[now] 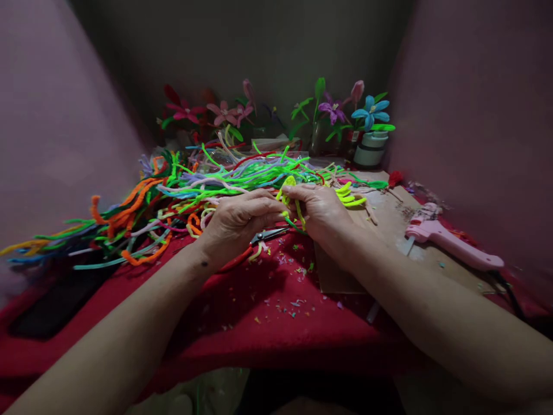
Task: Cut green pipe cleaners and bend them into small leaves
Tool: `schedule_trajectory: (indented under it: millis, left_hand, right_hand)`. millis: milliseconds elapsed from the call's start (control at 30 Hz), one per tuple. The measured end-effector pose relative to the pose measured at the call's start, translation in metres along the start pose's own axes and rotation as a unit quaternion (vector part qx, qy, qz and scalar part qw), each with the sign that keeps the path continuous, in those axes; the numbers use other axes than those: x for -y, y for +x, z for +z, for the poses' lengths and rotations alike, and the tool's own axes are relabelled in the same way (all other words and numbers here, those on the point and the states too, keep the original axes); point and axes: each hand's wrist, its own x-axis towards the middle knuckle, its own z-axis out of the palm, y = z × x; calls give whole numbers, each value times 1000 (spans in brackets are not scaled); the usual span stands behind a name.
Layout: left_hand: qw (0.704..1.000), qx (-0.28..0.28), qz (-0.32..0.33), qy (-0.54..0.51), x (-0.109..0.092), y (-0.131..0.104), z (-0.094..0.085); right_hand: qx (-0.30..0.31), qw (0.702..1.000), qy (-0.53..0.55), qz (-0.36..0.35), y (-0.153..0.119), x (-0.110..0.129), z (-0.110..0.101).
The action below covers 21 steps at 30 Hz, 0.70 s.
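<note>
Between my two hands is a yellow pipe-cleaner piece [289, 183] bent into loops, with a short green stem end hanging below. My left hand [242, 216] pinches it low on its left side, fingers pressed together. The fingers of my right hand [322, 210] are closed on its upper right side and hide part of it. Under my hands, scissors [270, 235] with red handles lie on the red cloth. More yellow pipe-cleaner loops [351, 197] rest just beyond my right hand.
A heap of colourful pipe cleaners [242, 173] spreads behind and left. Pipe-cleaner flowers [371, 112] stand in jars at the back. On the right, a pink glue gun [453, 242] lies on cardboard [345, 276]. A dark flat object [56, 305] lies at left. Clippings dot the red cloth [259, 340].
</note>
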Motion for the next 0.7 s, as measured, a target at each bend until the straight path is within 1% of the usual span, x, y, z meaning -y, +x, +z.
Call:
schedule_trajectory:
  millis: [100, 167, 267, 367, 533, 633, 700]
  left_hand:
    - [995, -44, -83, -23, -2, -2, 2]
    - [993, -59, -101, 0, -3, -2, 4]
    - [992, -53, -70, 89, -4, -2, 5]
    - [983, -43, -48, 170, -7, -1, 5]
    - [971, -29, -42, 234, -8, -3, 6]
    - [962, -20, -24, 272, -5, -4, 9]
    - [950, -20, -9, 310, -2, -5, 11]
  right_hand:
    - [15, 998, -59, -19, -7, 2, 2]
    - [12, 997, -76, -26, -10, 2, 2]
    - [9, 994, -98, -40, -10, 0, 1]
    - [16, 990, -123, -63, -10, -2, 0]
    - [11, 988, -142, -67, -15, -1, 2]
    - [8, 986, -153, -62, -17, -2, 4]
    - [8, 986, -153, -62, -18, -3, 5]
